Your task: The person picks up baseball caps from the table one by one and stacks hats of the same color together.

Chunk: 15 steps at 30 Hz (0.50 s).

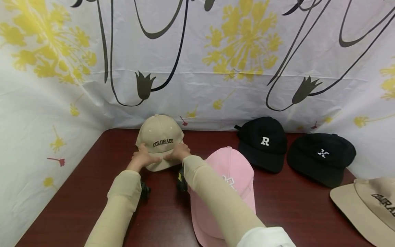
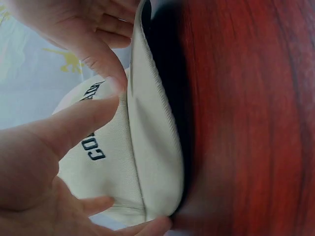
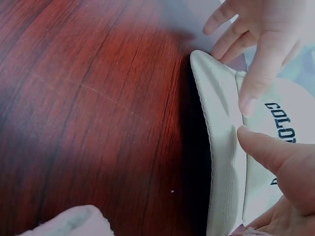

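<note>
A beige baseball cap [image 1: 158, 135] with dark COLORADO lettering sits at the back left of the table, its brim toward me. My left hand [image 1: 142, 158] grips one side of it. In the left wrist view, that thumb presses the seam where crown meets brim [image 2: 155, 142], and the fingers reach the brim's side edge. My right hand [image 1: 180, 153] holds the other side, its thumb [image 3: 266, 147] on the same seam. Both thumb tips come close together at the middle of the cap's front. The right hand's other fingers are largely hidden behind the cap.
A pink cap [image 1: 229, 166] lies partly under my right forearm. Two black caps stand at the back right, one with an R [image 1: 262, 144], one with a white emblem [image 1: 322, 154]. Another beige cap [image 1: 370, 202] sits at the right edge. A patterned white cloth [image 1: 185, 99] hangs behind the dark red table [image 1: 163, 212].
</note>
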Available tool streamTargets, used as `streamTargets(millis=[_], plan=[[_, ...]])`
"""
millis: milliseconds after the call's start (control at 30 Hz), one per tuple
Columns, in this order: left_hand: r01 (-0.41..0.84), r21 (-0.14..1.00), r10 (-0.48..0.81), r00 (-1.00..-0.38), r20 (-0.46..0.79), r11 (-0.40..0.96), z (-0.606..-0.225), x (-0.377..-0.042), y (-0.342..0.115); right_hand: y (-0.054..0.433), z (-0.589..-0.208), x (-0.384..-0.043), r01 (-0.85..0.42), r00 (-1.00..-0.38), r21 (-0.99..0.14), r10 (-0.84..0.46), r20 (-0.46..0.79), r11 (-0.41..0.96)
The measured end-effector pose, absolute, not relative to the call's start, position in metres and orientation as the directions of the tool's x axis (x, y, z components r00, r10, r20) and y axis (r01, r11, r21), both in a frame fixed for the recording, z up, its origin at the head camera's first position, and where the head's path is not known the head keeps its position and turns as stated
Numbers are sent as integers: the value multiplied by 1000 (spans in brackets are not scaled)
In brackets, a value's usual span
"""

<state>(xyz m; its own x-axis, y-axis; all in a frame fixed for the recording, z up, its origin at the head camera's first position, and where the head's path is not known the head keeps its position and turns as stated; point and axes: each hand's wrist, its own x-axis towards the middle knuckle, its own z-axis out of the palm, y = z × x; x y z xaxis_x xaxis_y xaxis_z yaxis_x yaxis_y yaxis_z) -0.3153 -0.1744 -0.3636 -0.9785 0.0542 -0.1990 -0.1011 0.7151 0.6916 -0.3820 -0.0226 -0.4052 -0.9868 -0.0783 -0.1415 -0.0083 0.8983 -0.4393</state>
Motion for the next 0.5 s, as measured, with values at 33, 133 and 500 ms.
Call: streamTargets(millis=[33,133,500], plan=[[-114,697,41,-979,-201,708,-365,-316,-175,-23,-384,-362,-6,-986,-452,-81,-146,892],[-149,717,-1,-979,-203,681,-369,-317,-176,-24,-353,-332,-9,-987,-455,-81,-139,891],[-155,719,-66,-986,-150,678,-372,-317,-173,-21,-364,-340,123,-987,-572,38,-159,811]])
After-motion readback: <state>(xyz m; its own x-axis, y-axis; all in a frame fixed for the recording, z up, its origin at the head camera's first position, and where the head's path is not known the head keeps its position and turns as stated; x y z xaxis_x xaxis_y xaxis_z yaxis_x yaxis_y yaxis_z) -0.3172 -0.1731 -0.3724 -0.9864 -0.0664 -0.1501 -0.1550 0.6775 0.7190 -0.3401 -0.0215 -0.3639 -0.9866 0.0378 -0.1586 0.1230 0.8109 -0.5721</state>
